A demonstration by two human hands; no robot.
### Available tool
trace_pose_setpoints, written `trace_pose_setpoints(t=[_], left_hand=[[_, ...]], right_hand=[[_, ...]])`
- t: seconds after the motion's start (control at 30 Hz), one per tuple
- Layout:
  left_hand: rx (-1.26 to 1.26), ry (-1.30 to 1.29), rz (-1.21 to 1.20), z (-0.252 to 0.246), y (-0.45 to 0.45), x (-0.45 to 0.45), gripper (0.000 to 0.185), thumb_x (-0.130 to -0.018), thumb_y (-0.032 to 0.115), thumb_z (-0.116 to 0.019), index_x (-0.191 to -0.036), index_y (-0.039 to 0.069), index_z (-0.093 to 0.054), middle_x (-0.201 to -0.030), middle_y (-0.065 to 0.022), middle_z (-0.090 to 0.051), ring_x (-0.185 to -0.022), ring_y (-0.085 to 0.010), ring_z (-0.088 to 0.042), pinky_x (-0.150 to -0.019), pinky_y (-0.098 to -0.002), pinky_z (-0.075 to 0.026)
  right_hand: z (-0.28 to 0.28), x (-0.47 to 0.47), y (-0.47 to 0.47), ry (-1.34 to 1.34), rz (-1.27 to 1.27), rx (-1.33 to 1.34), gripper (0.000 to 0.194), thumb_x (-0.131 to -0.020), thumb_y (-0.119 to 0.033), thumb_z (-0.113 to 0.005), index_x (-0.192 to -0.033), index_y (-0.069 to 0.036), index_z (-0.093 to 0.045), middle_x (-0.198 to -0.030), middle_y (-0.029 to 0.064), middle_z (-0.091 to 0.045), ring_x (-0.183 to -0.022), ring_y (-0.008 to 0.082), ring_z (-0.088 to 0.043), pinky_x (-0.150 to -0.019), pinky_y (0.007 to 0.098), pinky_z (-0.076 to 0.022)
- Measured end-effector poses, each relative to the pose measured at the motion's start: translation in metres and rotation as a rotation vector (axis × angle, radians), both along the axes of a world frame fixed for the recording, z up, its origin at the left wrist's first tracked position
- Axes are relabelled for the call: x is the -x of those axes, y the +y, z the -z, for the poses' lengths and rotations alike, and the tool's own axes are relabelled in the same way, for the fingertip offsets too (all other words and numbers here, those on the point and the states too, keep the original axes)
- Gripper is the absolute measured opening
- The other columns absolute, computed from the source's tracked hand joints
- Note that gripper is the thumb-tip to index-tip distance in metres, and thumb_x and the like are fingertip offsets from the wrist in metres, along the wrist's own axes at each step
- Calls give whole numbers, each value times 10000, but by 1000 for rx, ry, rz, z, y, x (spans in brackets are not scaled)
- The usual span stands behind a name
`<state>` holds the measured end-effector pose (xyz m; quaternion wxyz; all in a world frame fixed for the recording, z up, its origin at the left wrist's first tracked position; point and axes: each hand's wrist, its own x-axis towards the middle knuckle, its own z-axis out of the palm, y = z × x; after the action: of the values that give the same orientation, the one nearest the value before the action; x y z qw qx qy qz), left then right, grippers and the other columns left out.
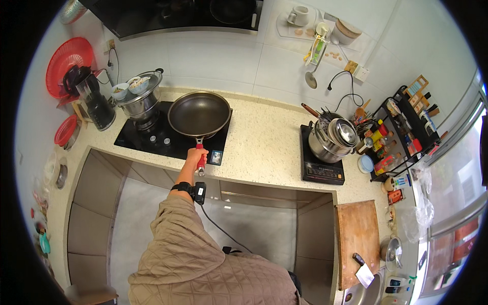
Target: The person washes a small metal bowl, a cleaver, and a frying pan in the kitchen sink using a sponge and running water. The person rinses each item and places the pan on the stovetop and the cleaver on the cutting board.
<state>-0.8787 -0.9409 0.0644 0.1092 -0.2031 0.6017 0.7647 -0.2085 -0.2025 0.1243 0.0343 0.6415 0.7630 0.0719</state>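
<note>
My left hand is closed around the red handle of a dark frying pan. The pan is over the right part of a black glass hob, its handle pointing towards me past the counter's front edge. The inside of the pan looks bare. On the hob's left side stands a steel steamer pot, with small bowls of food on top of it. My right hand is out of view.
Right of the hob, an induction cooker holds a stack of steel pots. A bottle rack stands beside it. On the right counter lie a wooden cutting board and a cleaver near the sink. A blender stands left.
</note>
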Motion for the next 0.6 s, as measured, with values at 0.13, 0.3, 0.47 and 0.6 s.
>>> trace_pose_setpoints(t=[0.13,0.3,0.47,0.6], left_hand=[[-31,-3,-4,3,-2,20,113,-733,40,-678,-721,30,-566,-588,-64,-554,-463,-167,-541,-423,-312,-463],[-8,-83,-20,9,3,36,145,-716,43,-710,-686,30,-569,-587,-68,-571,-449,-170,-558,-434,-298,-480],[934,590,-386,-12,4,20,493,-788,326,-696,-1102,-43,-605,-1081,-238,-622,-995,-340,-598,-890,-394,-448],[1131,932,-527,-35,72,-8,589,-801,235,-696,-1277,-39,-484,-1254,-229,-511,-1158,-351,-488,-993,-410,-378]], right_hand=[[5,-23,22,19,15,-37,384,-768,-298,-636,-1079,-73,-635,-983,142,-629,-922,270,-594,-776,381,-464],[7,-131,47,-5,24,-170,377,-746,-275,-665,-1063,-72,-645,-986,151,-635,-912,291,-607,-762,415,-481],[10,-223,42,146,72,-276,556,-623,-280,-764,-1096,-24,-627,-1010,195,-628,-953,357,-595,-849,442,-473],[-18,-217,34,619,164,-14,514,-683,-216,-766,-1139,-29,-619,-1039,128,-651,-928,266,-620,-846,354,-478]])
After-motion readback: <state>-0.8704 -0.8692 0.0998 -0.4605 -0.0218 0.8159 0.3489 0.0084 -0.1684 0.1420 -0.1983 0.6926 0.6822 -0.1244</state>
